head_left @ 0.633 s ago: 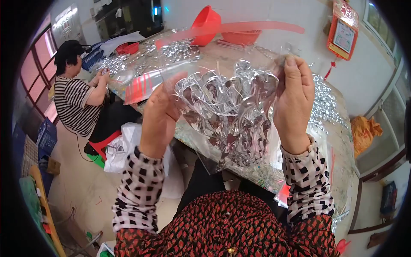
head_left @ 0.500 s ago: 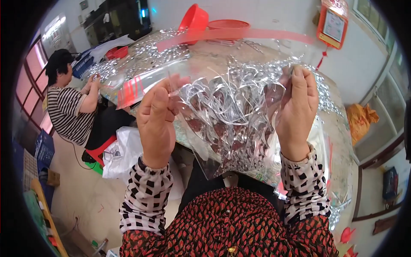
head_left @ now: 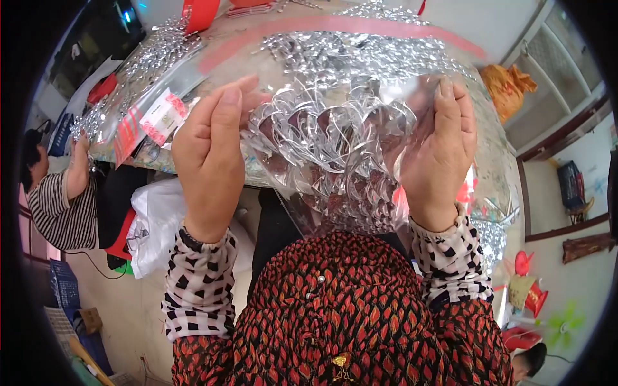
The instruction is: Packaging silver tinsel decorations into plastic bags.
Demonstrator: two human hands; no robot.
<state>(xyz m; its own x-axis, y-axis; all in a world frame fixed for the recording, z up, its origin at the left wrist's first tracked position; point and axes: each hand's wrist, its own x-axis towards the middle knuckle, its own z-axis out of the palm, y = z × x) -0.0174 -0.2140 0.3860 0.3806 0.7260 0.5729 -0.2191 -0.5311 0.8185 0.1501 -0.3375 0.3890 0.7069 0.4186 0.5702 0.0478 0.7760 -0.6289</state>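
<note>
Between my hands I hold up a clear plastic bag (head_left: pixel 283 174) with a pink strip along its far flap. Curled silver foil strips (head_left: pixel 335 128) fill it, bunched near the top and hanging toward my lap. My left hand (head_left: pixel 209 161) pinches the bag's left edge, thumb up, with its fingertips partly behind the plastic. At the right edge, my right hand (head_left: pixel 444 154) grips the film between thumb and bent fingers. Beyond the bag, a heap of loose silver strips (head_left: pixel 360 51) lies on the table (head_left: pixel 489 138).
A white-and-pink printed card (head_left: pixel 164 117) lies on red-striped plastic packaging (head_left: pixel 125 138) to the left. A co-worker in a striped shirt (head_left: pixel 64 209) sits at the far left. A white sack (head_left: pixel 158 219) stands below the table edge; an orange bag (head_left: pixel 505 90) is at the right.
My view has tilted down and shifted right, so the table sits higher in the picture. Both hands keep hold of the bag, which is slightly nearer my body. The printed card now shows.
</note>
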